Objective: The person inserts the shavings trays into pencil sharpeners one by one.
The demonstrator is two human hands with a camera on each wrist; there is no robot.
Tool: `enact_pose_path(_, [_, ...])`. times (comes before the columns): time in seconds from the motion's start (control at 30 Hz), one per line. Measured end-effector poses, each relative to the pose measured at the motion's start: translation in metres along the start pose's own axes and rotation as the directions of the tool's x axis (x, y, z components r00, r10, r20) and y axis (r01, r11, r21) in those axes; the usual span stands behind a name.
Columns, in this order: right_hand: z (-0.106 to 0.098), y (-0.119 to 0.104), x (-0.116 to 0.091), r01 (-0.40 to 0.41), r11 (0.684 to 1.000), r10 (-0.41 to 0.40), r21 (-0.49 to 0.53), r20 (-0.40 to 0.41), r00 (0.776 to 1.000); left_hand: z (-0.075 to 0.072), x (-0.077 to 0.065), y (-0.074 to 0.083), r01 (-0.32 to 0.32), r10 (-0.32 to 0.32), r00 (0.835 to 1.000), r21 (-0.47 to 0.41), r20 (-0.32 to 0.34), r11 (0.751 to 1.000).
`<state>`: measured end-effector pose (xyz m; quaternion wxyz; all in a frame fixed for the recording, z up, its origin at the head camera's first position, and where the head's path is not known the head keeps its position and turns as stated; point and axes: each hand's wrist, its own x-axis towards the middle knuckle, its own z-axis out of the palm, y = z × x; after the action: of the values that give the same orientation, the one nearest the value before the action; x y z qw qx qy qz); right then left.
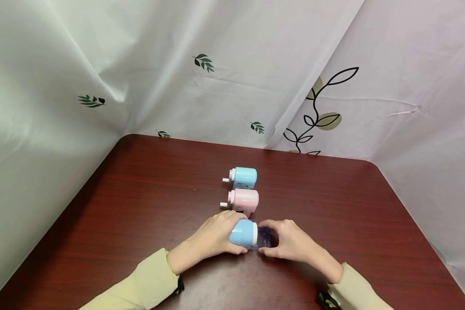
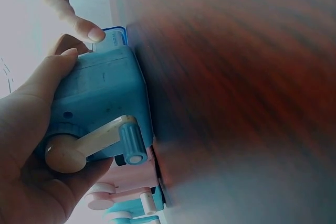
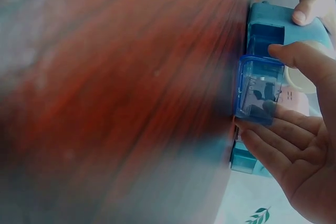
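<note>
On the table lies a blue crank pencil sharpener (image 1: 241,233), and my left hand (image 1: 219,232) grips its body from the left, thumb on the near side and fingers over the far side. Its cream crank arm with a blue knob (image 2: 132,142) shows in the left wrist view. My right hand (image 1: 294,242) pinches a clear blue shavings drawer (image 3: 260,90) between thumb and fingers, at the sharpener's right end. In the right wrist view the drawer stands out from the dark slot (image 3: 266,34) in the body.
Just behind lies a pink sharpener (image 1: 246,199), and beyond it a light blue one (image 1: 246,176), both with cranks to the left. The dark red wooden table (image 1: 159,181) meets white leaf-printed cloth (image 1: 232,94) at the back and sides.
</note>
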<state>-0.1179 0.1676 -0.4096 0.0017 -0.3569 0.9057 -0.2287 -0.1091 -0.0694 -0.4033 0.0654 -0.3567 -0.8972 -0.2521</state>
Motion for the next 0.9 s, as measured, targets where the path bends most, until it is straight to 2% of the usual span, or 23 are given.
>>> enact_pose_path(0.43, [0.0014, 0.0002, 0.0025, 0.020, 1.000, -0.020, -0.010, 0.000, 1.000, -0.0013, 0.0000, 0.0008, 0.018, -0.018, 1.000, -0.010, 0.016, 1.000])
enact_pose_path(0.9, [0.0046, -0.0041, 0.0065, 0.044, 0.999, -0.044, 0.003, 0.014, 0.999, 0.0003, 0.0006, 0.0002, 0.005, -0.005, 1.000, 0.000, 0.001, 1.000])
